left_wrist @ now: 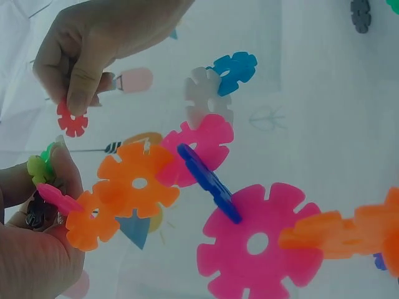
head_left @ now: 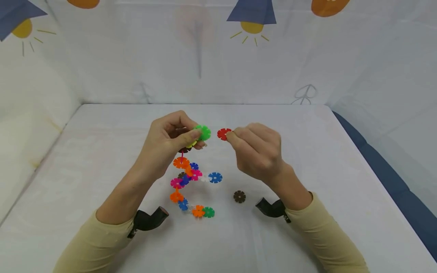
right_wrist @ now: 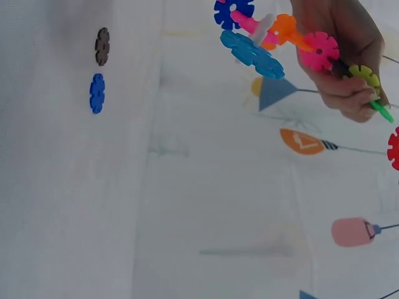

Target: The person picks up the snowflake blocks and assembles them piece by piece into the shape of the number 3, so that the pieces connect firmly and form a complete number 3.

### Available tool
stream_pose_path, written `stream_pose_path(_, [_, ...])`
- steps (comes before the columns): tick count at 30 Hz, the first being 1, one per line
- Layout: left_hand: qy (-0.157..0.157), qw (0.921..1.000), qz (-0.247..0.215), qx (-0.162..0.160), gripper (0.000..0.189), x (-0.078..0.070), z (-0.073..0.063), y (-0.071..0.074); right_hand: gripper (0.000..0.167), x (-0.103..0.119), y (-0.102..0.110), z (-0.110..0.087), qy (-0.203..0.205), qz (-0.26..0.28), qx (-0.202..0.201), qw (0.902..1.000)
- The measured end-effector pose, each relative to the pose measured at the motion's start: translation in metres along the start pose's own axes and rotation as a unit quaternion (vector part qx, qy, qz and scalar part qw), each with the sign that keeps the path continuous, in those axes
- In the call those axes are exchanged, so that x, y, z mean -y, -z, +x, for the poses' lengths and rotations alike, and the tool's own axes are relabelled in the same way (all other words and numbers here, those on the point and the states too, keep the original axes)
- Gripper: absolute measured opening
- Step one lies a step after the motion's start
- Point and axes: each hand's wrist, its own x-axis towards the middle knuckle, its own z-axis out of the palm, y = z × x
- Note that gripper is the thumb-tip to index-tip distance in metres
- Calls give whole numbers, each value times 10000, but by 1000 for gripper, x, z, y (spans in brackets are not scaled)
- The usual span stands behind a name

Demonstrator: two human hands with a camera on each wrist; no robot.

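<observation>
My left hand (head_left: pixel 160 142) pinches one end of a chain of interlocking flower-shaped plastic discs, with a bright green disc (head_left: pixel 205 132) standing out past the thumb and fingertips. A yellow-green disc (left_wrist: pixel 38 169) sits beside it, partly covered by the fingers. From there the chain hangs down in several colours, among them a large pink disc (left_wrist: pixel 221 261) and an orange disc (left_wrist: pixel 134 180). One branch ends in a white disc (left_wrist: pixel 202 93) and a blue disc (head_left: pixel 215 177). My right hand (head_left: pixel 261 151) pinches a single red disc (head_left: pixel 223 134) between thumb and forefinger, a small gap from the green one.
On the white table (head_left: pixel 300 242) lies a loose brown disc (head_left: pixel 239 196); the right wrist view has a blue disc (right_wrist: pixel 96 93) near it. The chain's lower end, with a dark green disc (head_left: pixel 209 212), is close over the tabletop. White curtains stand behind the table.
</observation>
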Motion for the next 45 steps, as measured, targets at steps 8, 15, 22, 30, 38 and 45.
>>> stream_pose_path(8, [-133, 9998, 40, 137, 6, 1, -4, -3, 12, 4, -2, 2, 206, -39, 52, 9998])
stream_pose_path(15, [-142, 9997, 119, 148, 3, 2, -6, -4, 11, 6, -2, 2, 295, -8, -36, 9996])
stream_pose_path(22, [-170, 9996, 120, 216, 4, 2, -5, -3, 11, 7, -1, -1, 338, 97, -42, 9994])
stream_pose_path(30, [-143, 9993, 105, 343, 4, 0, -5, -4, 12, 7, 0, -1, 282, 353, -4, 9990])
stream_pose_path(38, [-194, 9989, 82, 410, 3, -1, -6, -3, 10, 9, 0, 1, 184, 587, 37, 9981])
stream_pose_path(45, [-248, 9985, 68, 479, 4, -3, -8, -3, 9, 12, -1, 3, 127, 765, -15, 9970])
